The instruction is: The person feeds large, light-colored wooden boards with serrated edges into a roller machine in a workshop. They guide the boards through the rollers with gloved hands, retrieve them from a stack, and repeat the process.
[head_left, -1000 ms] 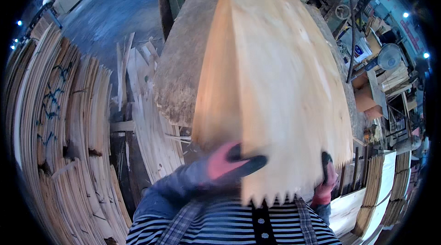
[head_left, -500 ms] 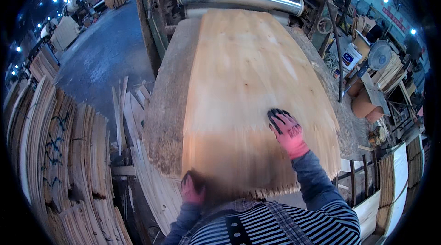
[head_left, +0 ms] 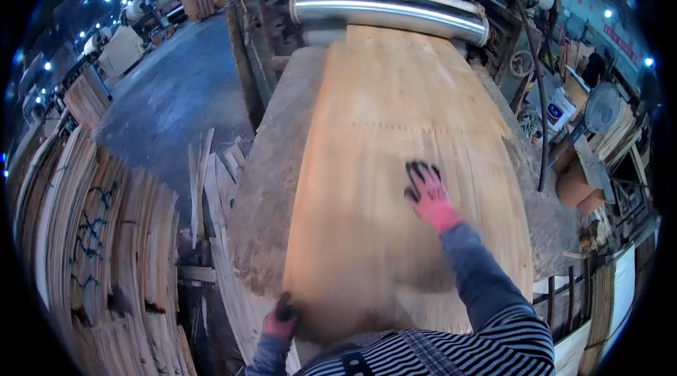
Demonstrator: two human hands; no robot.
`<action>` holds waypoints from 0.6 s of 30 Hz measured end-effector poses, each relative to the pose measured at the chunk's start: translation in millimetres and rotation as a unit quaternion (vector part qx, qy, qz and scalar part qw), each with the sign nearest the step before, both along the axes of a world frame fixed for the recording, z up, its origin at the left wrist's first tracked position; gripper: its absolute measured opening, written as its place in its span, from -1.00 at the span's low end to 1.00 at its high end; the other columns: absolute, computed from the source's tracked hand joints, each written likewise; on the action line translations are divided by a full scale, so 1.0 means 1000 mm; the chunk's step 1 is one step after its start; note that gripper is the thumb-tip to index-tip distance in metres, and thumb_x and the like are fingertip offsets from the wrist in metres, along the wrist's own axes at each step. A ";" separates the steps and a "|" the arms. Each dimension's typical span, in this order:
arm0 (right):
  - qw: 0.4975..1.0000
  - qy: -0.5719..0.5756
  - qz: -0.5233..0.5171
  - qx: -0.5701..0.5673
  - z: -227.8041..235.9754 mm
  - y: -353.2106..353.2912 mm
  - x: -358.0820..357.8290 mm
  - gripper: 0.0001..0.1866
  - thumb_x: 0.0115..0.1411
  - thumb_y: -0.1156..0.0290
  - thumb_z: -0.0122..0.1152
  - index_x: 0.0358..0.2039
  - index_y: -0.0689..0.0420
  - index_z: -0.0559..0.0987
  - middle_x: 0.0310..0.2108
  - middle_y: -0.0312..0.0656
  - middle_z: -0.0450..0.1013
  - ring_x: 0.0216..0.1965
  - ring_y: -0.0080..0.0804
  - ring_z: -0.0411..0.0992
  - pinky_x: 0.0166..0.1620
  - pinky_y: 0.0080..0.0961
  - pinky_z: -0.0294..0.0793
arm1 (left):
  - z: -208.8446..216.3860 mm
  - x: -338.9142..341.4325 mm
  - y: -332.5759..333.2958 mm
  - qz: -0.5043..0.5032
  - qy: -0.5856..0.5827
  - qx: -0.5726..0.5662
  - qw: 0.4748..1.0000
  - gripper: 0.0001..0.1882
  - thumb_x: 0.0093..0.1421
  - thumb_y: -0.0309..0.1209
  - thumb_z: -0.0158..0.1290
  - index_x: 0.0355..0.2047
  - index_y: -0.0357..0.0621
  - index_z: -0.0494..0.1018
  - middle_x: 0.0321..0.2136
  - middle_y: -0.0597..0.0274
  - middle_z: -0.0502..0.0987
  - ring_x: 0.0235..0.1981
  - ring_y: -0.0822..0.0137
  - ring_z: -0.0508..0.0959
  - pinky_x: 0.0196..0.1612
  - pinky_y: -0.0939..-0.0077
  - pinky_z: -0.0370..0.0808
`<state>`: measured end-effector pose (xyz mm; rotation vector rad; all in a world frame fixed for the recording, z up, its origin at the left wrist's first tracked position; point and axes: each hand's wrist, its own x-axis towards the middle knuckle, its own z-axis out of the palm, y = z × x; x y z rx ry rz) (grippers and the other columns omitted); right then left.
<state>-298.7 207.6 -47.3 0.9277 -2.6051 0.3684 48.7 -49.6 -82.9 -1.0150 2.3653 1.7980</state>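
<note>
A pale wood veneer sheet (head_left: 352, 235) lies lengthwise on a worn grey-brown table in front of me. Beyond a jagged seam, another veneer sheet (head_left: 402, 83) reaches up to a shiny metal roller (head_left: 388, 9). My right hand (head_left: 429, 196), in a pink glove with black fingertips, rests on the nearer sheet, its fingers spread and pointing away from me. At that sheet's near left edge, my left hand (head_left: 281, 318), gloved alike, has its fingers bent in against the edge. The sheet's near end is partly hidden by my body.
Stacked veneer (head_left: 120, 235) stands on the left, with loose strips beside the table (head_left: 271, 185). On the right are a fan (head_left: 601, 108), a white bucket (head_left: 559, 111) and a cardboard box (head_left: 582, 189). A dark pole (head_left: 543, 108) rises beside the table.
Both veneer sheets have moved forward toward the roller, the seam now farther from me. My right hand has shifted slightly forward; my left stays near the left edge, closer to the near end.
</note>
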 end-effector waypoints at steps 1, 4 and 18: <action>0.999 -0.039 0.038 -0.001 0.009 -0.002 0.037 -0.43 -0.02 0.20 0.01 0.01 0.13 0.22 0.01 0.01 0.13 0.07 -0.04 0.03 0.13 -0.22 -0.08 | -0.007 -0.002 -0.008 -0.038 -0.017 -0.008 0.999 -0.47 -0.05 -0.34 0.06 -0.04 -0.19 0.24 -0.18 0.05 0.40 -0.18 0.29 0.42 -0.16 0.48 0.37; 0.990 -0.114 0.086 0.008 0.002 0.037 0.134 -0.38 -0.05 0.15 0.07 0.00 0.17 0.22 0.01 0.04 0.12 0.08 -0.04 0.01 0.15 -0.22 -0.10 | -0.007 -0.016 -0.018 -0.081 0.017 0.121 0.989 -0.55 0.03 -0.34 -0.02 -0.08 -0.29 0.25 -0.18 0.05 0.39 -0.16 0.28 0.41 -0.13 0.49 0.35; 0.977 -0.204 0.049 -0.041 -0.003 0.065 0.331 -0.09 -0.24 0.00 0.19 0.05 0.26 0.09 0.07 0.13 -0.04 0.10 0.13 -0.09 0.12 -0.10 -0.10 | 0.027 -0.036 0.038 -0.078 0.242 0.289 0.923 -0.58 0.15 -0.26 -0.18 -0.05 -0.28 0.22 -0.11 0.14 0.33 -0.13 0.35 0.36 -0.07 0.53 0.29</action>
